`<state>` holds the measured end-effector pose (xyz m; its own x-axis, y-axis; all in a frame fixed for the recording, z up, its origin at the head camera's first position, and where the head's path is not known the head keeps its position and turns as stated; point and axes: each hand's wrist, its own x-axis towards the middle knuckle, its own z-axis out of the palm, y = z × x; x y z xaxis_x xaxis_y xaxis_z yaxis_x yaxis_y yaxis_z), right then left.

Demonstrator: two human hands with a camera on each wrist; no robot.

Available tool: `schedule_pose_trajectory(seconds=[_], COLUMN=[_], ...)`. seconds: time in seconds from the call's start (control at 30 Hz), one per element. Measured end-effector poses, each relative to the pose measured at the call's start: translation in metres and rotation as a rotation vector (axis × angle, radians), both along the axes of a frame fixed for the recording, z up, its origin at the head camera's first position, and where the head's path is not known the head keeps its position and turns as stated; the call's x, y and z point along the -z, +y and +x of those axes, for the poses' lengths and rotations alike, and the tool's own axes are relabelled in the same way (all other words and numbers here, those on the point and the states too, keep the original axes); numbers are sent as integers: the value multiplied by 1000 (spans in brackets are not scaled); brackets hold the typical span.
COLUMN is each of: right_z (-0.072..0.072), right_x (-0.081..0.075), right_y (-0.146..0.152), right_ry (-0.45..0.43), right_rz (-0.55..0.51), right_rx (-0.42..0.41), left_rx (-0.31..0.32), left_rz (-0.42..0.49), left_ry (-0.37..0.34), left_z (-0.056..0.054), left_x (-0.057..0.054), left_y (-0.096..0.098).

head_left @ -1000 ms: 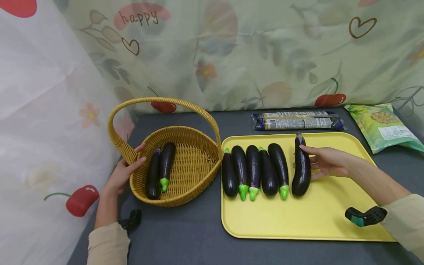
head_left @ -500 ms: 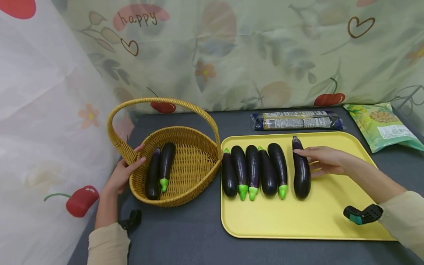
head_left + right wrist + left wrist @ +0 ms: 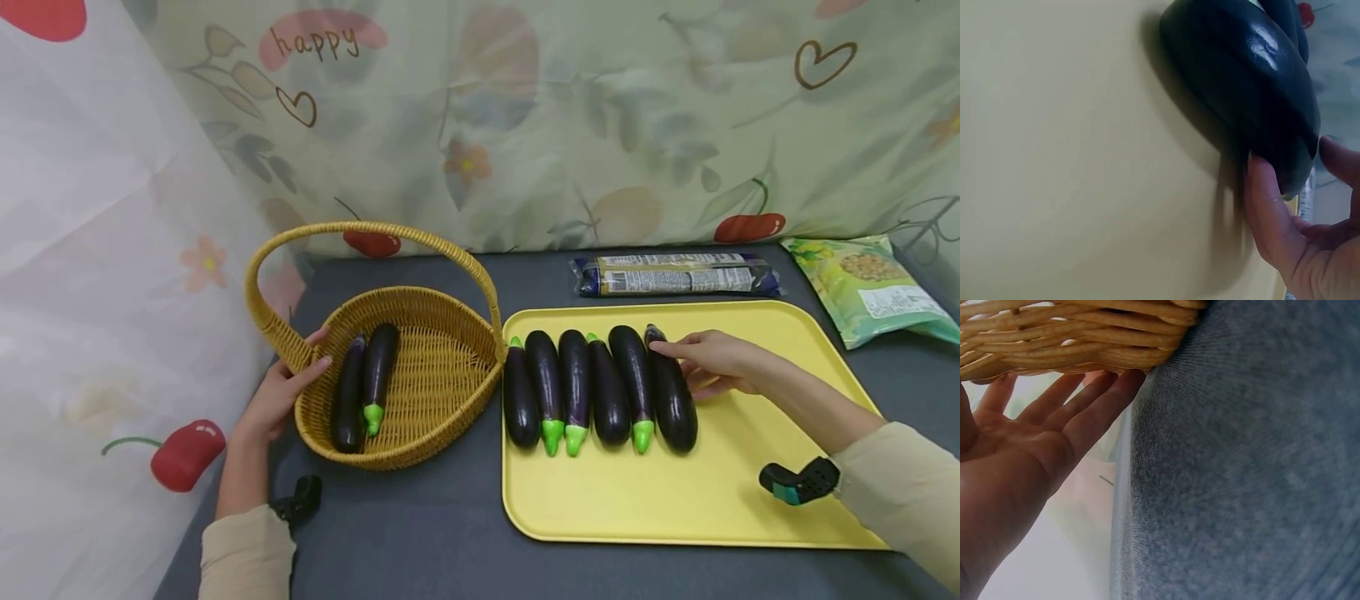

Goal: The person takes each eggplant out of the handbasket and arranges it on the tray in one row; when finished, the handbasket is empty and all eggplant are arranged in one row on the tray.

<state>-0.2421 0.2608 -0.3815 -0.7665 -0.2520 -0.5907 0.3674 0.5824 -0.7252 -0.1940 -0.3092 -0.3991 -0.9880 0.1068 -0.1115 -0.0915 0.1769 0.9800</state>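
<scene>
My left hand [image 3: 273,396] holds the left rim of a wicker basket [image 3: 450,429], its thumb inside the rim. In the left wrist view the fingers [image 3: 1094,415] lie against the outer weave. Two eggplants lie side by side in the basket's left part, one with a green tip [image 3: 381,362]. My right hand [image 3: 716,362] pinches the far, narrow end of a dark eggplant [image 3: 675,408] between thumb and fingers. This eggplant lies slanted beside a row of several eggplants [image 3: 575,383] on a yellow tray [image 3: 600,500]; its upper part is close against the row's right end.
Behind the tray lies a long plastic-wrapped package [image 3: 678,277]. A green bag [image 3: 870,287] sits at the back right. The basket's tall handle [image 3: 375,227] arches over it. A patterned cloth [image 3: 525,125] hangs behind the dark tabletop [image 3: 420,533].
My right hand has moved left with the eggplant and brought it beside the row, its narrow end now lower in view. The left hand and the basket have stayed in place.
</scene>
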Motion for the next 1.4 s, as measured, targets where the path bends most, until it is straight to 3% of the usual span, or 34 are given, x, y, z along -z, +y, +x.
schedule_pose_trajectory(seconds=[0.33,0.57,0.77,1.07,1.4], right_z=[-3,-11,-12,-4,10], right_x=[-5,-28,-51,-62,-70], right_y=[9,26,25,-10,-74], right_ry=[15,55,61,-18,-86], right_rz=[-33,-79,-160,-346,-523], right_rx=[36,33,-22,-125,-249], left_rx=[-5,-7,-8,-4,3], left_rz=[1,2,15,34,23], left_ry=[-2,8,9,9,7], left_z=[0,1,1,-2,-3], left_x=[0,2,2,2,0], left_y=[-3,-5,-6,-4,-1])
